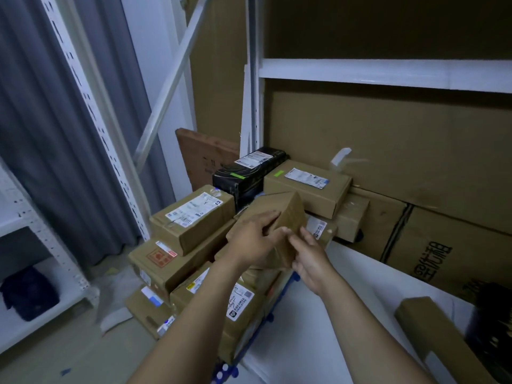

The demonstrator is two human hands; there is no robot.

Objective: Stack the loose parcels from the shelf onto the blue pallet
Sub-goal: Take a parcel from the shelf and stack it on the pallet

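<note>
Both my hands hold a small brown cardboard parcel [288,214], tilted, above the stack of parcels. My left hand [250,239] grips its near left side, fingers curled over the top. My right hand [310,259] grips its lower right edge. Under it lie several labelled brown parcels, such as the one at the left [194,217], the one at the back right [304,184] and a black box [249,173]. Only bits of the blue pallet [227,374] show beneath the stack, at the bottom edge.
A white shelf board [332,300] runs to the right, with another brown parcel [443,339] lying on it at the far right. Large flat cartons [388,151] stand behind. White racking uprights [91,112] and a grey curtain [41,120] are to the left.
</note>
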